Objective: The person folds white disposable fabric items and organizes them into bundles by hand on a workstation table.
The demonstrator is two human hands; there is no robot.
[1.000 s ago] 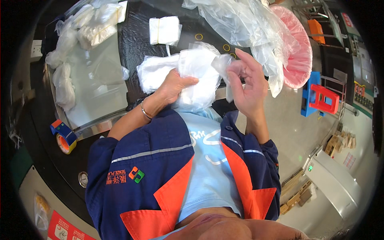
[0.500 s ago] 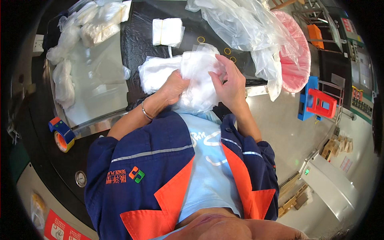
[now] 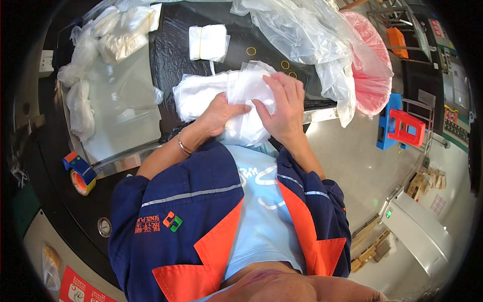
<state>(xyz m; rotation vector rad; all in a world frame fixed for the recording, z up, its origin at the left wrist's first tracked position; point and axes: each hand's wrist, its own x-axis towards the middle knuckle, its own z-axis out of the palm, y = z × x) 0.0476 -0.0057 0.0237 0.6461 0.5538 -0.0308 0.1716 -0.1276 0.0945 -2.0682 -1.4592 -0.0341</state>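
Observation:
A loose sheaf of thin clear plastic bags [image 3: 245, 90] is bunched in front of my chest. My left hand [image 3: 220, 115] grips its left side, the thumb lying across the film. At the sheaf's right edge is my right hand [image 3: 286, 108], thumb and fingers spread apart, fingertips touching the film. Below the hands the lower part of the bags hangs close to my jacket. A flat pile of whitish bags [image 3: 193, 95] lies left of the sheaf, partly behind my left hand. Farther back sits a small banded bundle of bags [image 3: 208, 42].
Yellow rubber bands [image 3: 251, 51] lie on the black-covered table [image 3: 173, 40]. Banded bags [image 3: 123, 40] are heaped at far left. Clear sheeting [image 3: 297, 35] drapes beside a pink-lined container [image 3: 375, 65] at right. A tape dispenser [image 3: 80, 173] is near the left edge.
My right thumb has moved left and down over the bags, farther from the fingers. The left thumb now stretches across the film. The sheaf has shifted slightly.

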